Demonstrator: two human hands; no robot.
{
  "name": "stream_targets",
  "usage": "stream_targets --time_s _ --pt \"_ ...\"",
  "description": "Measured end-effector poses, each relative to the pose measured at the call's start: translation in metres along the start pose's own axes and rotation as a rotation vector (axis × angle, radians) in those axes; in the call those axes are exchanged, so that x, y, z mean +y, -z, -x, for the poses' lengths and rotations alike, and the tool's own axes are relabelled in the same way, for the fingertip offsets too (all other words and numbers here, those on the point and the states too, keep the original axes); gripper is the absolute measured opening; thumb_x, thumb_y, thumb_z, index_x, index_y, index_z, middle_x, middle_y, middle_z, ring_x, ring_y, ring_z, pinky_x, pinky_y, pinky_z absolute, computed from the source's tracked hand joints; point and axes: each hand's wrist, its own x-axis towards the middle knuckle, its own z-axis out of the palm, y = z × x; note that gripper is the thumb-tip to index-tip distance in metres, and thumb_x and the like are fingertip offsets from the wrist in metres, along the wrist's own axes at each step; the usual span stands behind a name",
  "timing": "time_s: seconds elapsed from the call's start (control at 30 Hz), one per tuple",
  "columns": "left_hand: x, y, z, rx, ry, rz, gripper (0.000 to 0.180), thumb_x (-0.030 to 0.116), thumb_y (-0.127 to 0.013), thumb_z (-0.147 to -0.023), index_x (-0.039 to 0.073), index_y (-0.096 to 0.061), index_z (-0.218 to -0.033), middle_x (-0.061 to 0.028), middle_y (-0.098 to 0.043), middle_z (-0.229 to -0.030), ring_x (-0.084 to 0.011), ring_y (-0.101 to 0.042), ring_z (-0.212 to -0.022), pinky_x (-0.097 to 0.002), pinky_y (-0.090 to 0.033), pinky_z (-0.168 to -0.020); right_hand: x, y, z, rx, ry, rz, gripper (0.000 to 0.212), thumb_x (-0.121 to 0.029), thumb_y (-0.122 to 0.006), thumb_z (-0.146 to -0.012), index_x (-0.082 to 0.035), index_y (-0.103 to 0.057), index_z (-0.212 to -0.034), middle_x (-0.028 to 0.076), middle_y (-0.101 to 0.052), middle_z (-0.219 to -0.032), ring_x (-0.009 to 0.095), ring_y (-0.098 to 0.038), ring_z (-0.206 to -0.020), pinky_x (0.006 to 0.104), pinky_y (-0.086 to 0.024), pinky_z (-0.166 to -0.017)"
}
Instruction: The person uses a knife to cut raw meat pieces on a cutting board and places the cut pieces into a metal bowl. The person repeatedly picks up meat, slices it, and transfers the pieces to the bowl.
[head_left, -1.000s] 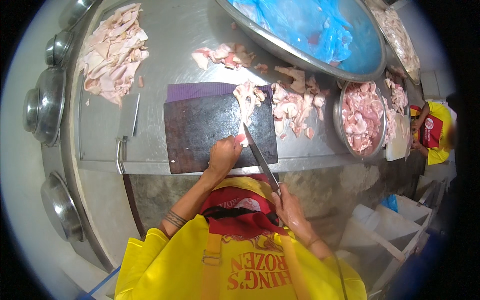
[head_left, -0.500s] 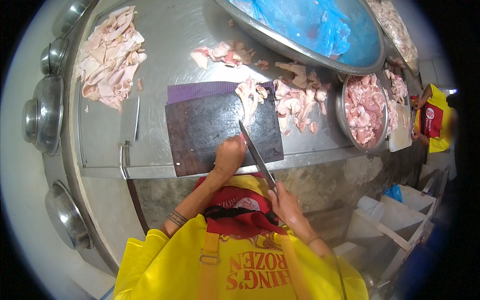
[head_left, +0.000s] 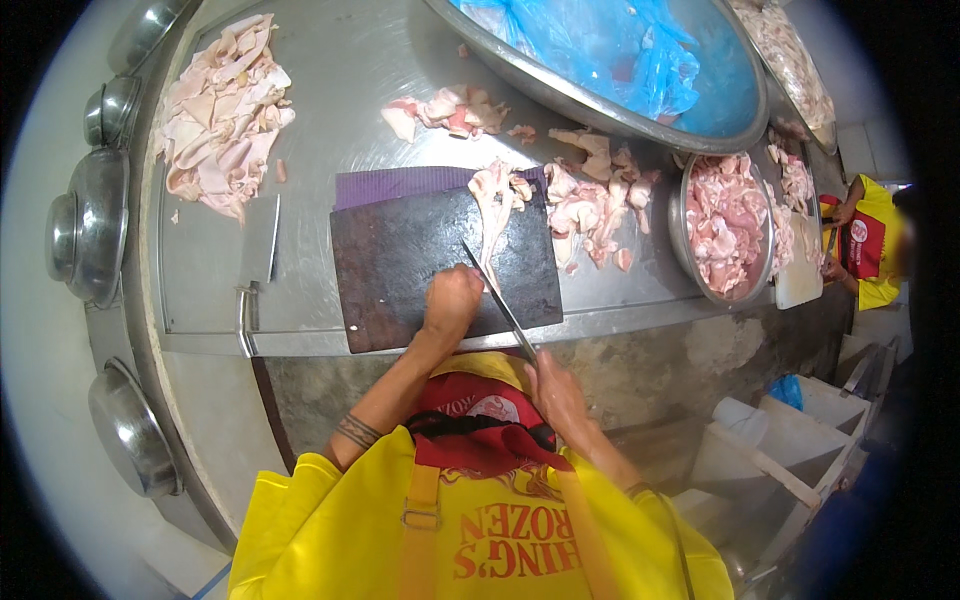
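A dark cutting board (head_left: 400,270) lies on the metal table over a folded purple cloth (head_left: 400,187). On its right part, a strip of raw pale meat (head_left: 492,215) stretches toward me, bunched at the far end. My left hand (head_left: 453,302) is a closed fist at the strip's near end; the pinch itself is partly hidden. My right hand (head_left: 558,395) grips the handle of a long narrow knife (head_left: 503,312). The blade slants up and left across the strip, close beside my left fingers, its tip over the board.
Pale skin pieces (head_left: 225,110) are heaped at the far left, near a cleaver (head_left: 261,235). Meat scraps (head_left: 595,205) lie right of the board, beside a bowl of meat (head_left: 728,225). A large basin (head_left: 735,120) holds blue plastic. Another person (head_left: 868,240) works at far right.
The knife and my right hand have shifted slightly left and toward me. My left hand has moved slightly left, and the meat strip now reaches farther toward me.
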Motion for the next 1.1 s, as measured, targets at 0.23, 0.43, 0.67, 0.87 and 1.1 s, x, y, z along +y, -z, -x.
stream_targets --time_s 0.23,0.43,0.67,0.87,1.1 --pt "-0.014 0.023 -0.001 -0.238 0.346 0.605 0.027 0.021 -0.068 -0.094 -0.005 -0.072 -0.089 -0.0221 -0.071 -0.078 -0.0348 -0.068 -0.064 -0.043 -0.054 -0.059 0.006 0.025 0.006 -0.04 0.023 -0.018 0.025 -0.026 -0.055 -0.104 -0.005 -0.045 -0.114 0.03 -0.066 -0.079 0.054 -0.064 -0.076 0.0619 -0.05 -0.064" --pt "-0.019 0.047 0.02 0.028 0.124 0.191 0.026 0.02 -0.077 -0.089 -0.004 -0.073 -0.098 -0.0169 -0.071 -0.084 -0.0255 -0.068 -0.068 -0.0369 -0.055 -0.065 0.002 0.026 -0.021 -0.05 0.029 0.023 0.026 -0.027 -0.056 -0.103 -0.007 -0.044 -0.113 0.031 -0.067 -0.079 0.055 -0.064 -0.077 0.0642 -0.049 -0.065" --pt "-0.003 0.024 -0.001 0.131 0.033 -0.021 0.023 0.015 -0.076 -0.083 -0.007 -0.072 -0.089 -0.0214 -0.071 -0.079 -0.0309 -0.07 -0.067 -0.0412 -0.056 -0.066 0.012 0.035 -0.03 -0.061 0.057 0.036 0.026 -0.032 -0.053 -0.105 -0.011 -0.046 -0.117 0.03 -0.069 -0.08 0.054 -0.066 -0.08 0.065 -0.051 -0.071" --pt "0.003 0.042 0.004 -0.055 0.372 0.329 0.019 0.013 -0.074 -0.082 -0.006 -0.076 -0.082 -0.0157 -0.072 -0.067 -0.0204 -0.07 -0.057 -0.035 -0.055 -0.055 0.002 0.045 -0.032 -0.103 0.081 -0.047 0.026 -0.03 -0.054 -0.104 -0.007 -0.046 -0.115 0.028 -0.07 -0.082 0.053 -0.067 -0.079 0.064 -0.051 -0.069" --pt "0.014 0.035 0.011 0.004 0.501 0.366 0.021 0.018 -0.077 -0.08 -0.003 -0.077 -0.081 -0.0126 -0.072 -0.065 -0.0153 -0.069 -0.055 -0.0318 -0.054 -0.053 -0.01 0.034 -0.031 -0.022 0.117 -0.038 0.025 -0.025 -0.057 -0.102 -0.005 -0.046 -0.113 0.029 -0.068 -0.082 0.053 -0.067 -0.078 0.0631 -0.05 -0.066"
